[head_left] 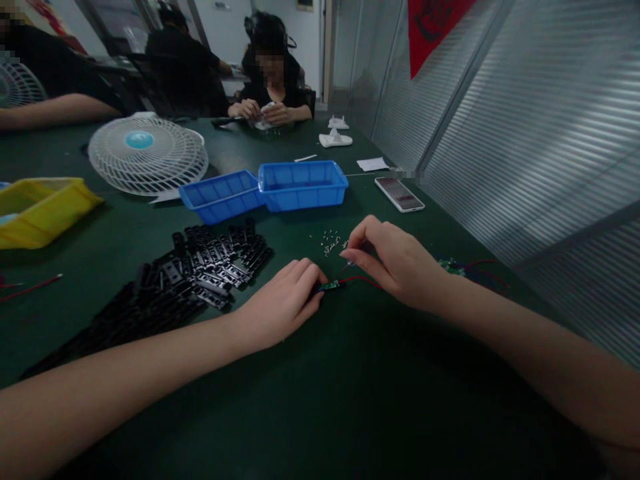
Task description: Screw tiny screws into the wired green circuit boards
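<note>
My left hand (293, 293) rests on the table with its fingers closed on a small green circuit board (331, 285). A red wire (361, 278) runs from the board toward my right hand (393, 261). The thumb and index finger of that hand are pinched together just above the board; what they hold is too small to name. Close by the pinch lie several tiny screws (330, 245), loose on the table. To the left of my left hand spreads a heap of black plastic parts (213, 260).
Two blue bins (303, 195) (225, 197) stand behind the heap. A white fan guard (150, 157), a yellow bin (47, 212) and a phone (400, 195) lie around. More boards with wires (451, 267) sit behind my right forearm. A co-worker's hands (265, 113) work across the table.
</note>
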### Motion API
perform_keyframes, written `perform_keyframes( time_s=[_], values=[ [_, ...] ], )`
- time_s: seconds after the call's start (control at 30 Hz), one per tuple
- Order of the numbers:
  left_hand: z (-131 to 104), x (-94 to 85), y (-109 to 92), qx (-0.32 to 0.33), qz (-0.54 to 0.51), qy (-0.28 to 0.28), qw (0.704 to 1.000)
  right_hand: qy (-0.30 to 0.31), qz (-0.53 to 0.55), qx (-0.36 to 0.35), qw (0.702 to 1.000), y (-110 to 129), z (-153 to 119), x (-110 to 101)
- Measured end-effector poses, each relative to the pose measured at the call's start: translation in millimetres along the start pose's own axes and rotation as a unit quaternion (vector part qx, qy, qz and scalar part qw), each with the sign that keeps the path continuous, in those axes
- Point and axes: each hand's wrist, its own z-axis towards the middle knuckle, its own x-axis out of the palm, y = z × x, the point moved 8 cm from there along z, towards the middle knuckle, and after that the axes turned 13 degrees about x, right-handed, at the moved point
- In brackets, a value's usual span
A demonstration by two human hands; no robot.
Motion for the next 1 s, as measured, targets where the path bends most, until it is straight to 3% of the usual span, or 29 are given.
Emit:
perform_keyframes(
  time_s=[0.23, 0.3, 0.4, 0.5, 0.6, 0.83, 1.0],
  values=[
    [-1, 1.3, 1, 0.001, 0.0, -0.002, 1.0, -0.03, -0.052, 0.004, 0.998, -9, -2, -6],
    [-1, 0.5, 0, 0.002, 0.001, -0.003, 1.0, -0.013, -0.07, 0.019, 0.997, -6, -3, -4],
    [-1, -1.1, -1, 0.005, 0.001, -0.006, 1.0, 0.023, 0.005, 0.032, 0.999, 2, -7, 0],
    [-1, -2.2, -1, 0.007, 0.001, -0.012, 1.0, 0.027, 0.036, -0.005, 0.999, 15, -9, 0],
    [-1, -1.7, -1, 0.007, 0.005, -0.012, 1.0, 0.018, -0.024, -0.037, 0.999, 20, -9, 2],
    [-1, 0.0, -1, -0.004, 0.006, -0.002, 1.0, -0.025, -0.009, -0.036, 0.999, -3, -3, -4],
    [1, -1.2, -4, -0.003, 0.017, -0.002, 1.0, -0.022, -0.061, 0.018, 0.998, -20, -2, -4]
  ],
)
